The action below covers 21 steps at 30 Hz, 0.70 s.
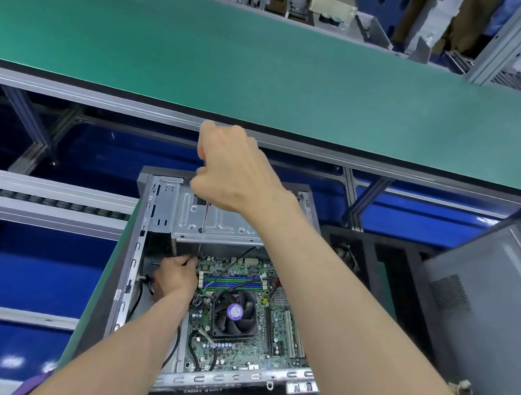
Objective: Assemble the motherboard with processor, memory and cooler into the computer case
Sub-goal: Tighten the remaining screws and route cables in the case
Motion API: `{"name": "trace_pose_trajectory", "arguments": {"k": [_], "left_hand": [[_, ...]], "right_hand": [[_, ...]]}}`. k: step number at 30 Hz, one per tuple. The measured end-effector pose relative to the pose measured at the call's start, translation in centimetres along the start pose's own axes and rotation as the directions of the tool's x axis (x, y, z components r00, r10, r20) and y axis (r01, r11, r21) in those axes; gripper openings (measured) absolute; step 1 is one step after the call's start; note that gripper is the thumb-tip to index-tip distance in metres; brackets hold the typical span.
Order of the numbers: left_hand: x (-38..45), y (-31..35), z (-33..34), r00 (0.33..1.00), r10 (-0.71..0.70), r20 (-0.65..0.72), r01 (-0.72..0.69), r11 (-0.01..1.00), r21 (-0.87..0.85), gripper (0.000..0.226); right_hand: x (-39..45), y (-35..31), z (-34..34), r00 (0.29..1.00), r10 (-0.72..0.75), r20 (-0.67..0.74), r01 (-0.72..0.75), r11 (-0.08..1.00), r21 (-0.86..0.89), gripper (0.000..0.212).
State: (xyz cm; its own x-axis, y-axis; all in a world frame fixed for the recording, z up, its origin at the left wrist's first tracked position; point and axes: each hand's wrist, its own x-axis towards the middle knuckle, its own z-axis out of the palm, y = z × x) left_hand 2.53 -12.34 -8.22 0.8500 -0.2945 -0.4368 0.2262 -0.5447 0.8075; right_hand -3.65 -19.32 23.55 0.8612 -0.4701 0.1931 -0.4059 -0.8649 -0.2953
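An open computer case [136, 245] lies on the dark mat in front of me. The green motherboard [225, 351] sits inside it, with a black cooler fan [235, 313] and blue memory slots [232, 281]. My right hand [239, 172] is raised above the case and grips the handle of a long screwdriver [203, 222], whose thin shaft runs straight down to the board's upper left corner. My left hand [175, 276] is inside the case at that corner, its fingers pinching at the shaft's tip. The screw itself is hidden.
A green conveyor belt [275, 67] runs across behind the case. A grey case side panel [486, 327] leans at the right. Black cables [173, 345] run along the case's left side. Roller rails [36, 199] and blue bins lie to the left.
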Motion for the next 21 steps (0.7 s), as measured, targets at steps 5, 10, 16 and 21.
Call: {"name": "trace_pose_trajectory", "arguments": {"k": [5, 10, 16, 21], "left_hand": [[-0.1, 0.1, 0.0, 1.000, -0.013, -0.016, 0.013, 1.000, -0.002, 0.025], [0.0, 0.1, 0.0, 1.000, -0.005, -0.022, 0.005, 1.000, 0.011, 0.023], [0.0, 0.1, 0.0, 1.000, 0.000, -0.024, 0.001, 1.000, 0.020, 0.024], [0.0, 0.1, 0.0, 1.000, 0.009, -0.023, -0.009, 1.000, 0.020, 0.024]], "right_hand": [[0.0, 0.3, 1.0, 0.999, 0.032, 0.018, -0.032, 0.999, -0.011, 0.022], [-0.1, 0.3, 1.3, 0.999, 0.031, 0.026, -0.031, 0.999, -0.011, 0.023], [0.5, 0.1, 0.9, 0.999, 0.042, 0.012, -0.042, 0.999, -0.008, 0.020], [0.7, -0.2, 1.0, 0.999, 0.036, 0.010, -0.036, 0.999, -0.004, 0.019]]}}
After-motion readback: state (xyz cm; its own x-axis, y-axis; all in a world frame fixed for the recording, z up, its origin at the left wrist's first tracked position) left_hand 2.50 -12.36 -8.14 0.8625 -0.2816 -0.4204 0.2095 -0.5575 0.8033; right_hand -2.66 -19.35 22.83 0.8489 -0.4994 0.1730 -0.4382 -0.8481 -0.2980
